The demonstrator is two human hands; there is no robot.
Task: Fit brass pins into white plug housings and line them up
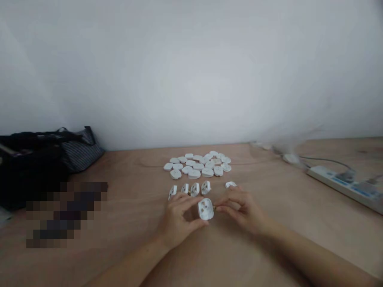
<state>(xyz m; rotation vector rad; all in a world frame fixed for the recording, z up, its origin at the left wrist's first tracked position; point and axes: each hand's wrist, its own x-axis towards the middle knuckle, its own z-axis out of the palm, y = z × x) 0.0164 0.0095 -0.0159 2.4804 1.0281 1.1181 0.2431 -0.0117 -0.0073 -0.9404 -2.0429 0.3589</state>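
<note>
Between thumb and fingers, my left hand point(183, 215) holds a white plug housing point(206, 209), its hollow inside with brass parts facing me. My right hand point(239, 205) is closed in a pinch on a small brass-coloured pin point(215, 208) at the housing's right side. Just behind my left hand stands a row of several similar plug housings point(205, 187) with metal parts inside. Another white plug piece point(230, 184) lies behind my right fingers, partly hidden by them.
Many white plug pieces point(194, 174) lie grouped toward the wall. At the right are a white power strip point(344, 185) with a cable and a clear plastic bag point(287, 145). A black bag point(32, 167) and a striped pouch point(80, 149) sit at left, near a blurred-out patch.
</note>
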